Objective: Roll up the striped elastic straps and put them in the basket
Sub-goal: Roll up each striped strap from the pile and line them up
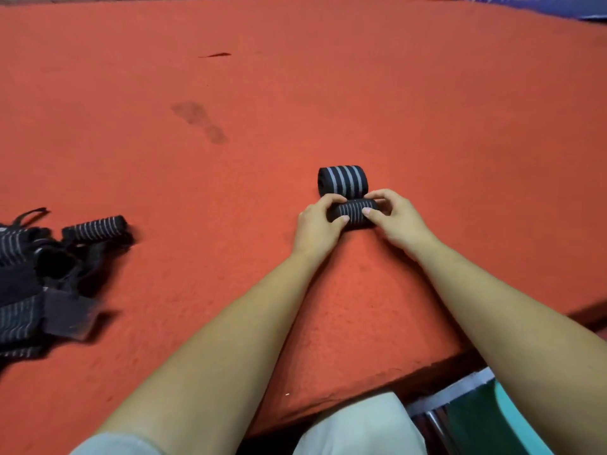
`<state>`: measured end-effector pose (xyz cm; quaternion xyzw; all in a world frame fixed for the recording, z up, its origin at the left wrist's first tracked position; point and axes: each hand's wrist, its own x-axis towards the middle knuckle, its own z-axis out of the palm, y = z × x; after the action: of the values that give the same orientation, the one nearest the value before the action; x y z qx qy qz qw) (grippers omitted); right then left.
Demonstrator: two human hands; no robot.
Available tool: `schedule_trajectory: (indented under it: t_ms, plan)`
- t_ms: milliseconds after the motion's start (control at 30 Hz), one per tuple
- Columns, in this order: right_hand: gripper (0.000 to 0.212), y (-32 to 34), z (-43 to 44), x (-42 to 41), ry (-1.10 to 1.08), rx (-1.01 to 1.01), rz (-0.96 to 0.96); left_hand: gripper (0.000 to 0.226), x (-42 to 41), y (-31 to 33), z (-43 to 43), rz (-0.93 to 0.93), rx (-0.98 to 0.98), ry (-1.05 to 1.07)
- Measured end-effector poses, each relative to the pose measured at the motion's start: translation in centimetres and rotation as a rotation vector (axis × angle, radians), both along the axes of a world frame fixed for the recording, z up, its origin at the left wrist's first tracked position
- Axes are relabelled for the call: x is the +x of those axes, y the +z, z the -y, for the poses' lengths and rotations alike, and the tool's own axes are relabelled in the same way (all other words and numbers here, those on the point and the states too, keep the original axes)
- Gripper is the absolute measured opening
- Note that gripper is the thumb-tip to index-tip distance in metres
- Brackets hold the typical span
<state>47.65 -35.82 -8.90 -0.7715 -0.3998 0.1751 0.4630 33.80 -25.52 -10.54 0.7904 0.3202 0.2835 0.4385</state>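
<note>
Red-orange felt covers the wide surface. Near the front edge, 2 bare hands hold a small strap roll. It is black with thin pale stripes, and it lies on its side on the felt.

The left hand grips the left end of the small strap roll. Its thumb lies on the near side, and its other fingers curl over the top. The right hand grips the right end the same way, with the thumb in front and the fingers bent over the top. Both arms reach out from the bottom of the view.

Just behind the small strap roll sits a bigger roll. It is black with 4 wide grey stripes. The 2 rolls are so close that I cannot tell if they touch.

Far off to the left, well apart from the hands, lies a pile of loose straps. They are black with thin pale stripes and are all tangled. At the top of the pile sits 1 thin roll.

A dark mark shaped like a foot shows on the felt, farther back. Some pale cloth shows at the bottom, below the edge of the surface. A green thing is beside it on the right.
</note>
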Motion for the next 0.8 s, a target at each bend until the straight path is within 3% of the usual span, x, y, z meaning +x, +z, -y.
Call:
schedule_trajectory:
  t_ms: [200,367,667,800]
  plan:
    - [0.027,1.6,-0.3,-0.2,-0.041,-0.108,0.175,0.033,-2.3,1.8,-1.2,-0.064,-0.064,-0.046]
    - [0.028,5.5,-0.8,-3.9,-0.016,-0.100,0.233,0.021,-10.5,5.1,-3.6,-0.102,-0.003,0.028]
    - [0.027,6.8,-4.5,-20.9,0.354,-0.113,0.230,0.003,-32.5,8.8,-4.2,-0.347,0.194,0.269]
    - [0.050,5.5,-5.9,-28.5,0.531,-0.196,0.199,0.013,-40.9,6.8,-3.9,-0.574,0.366,0.415]
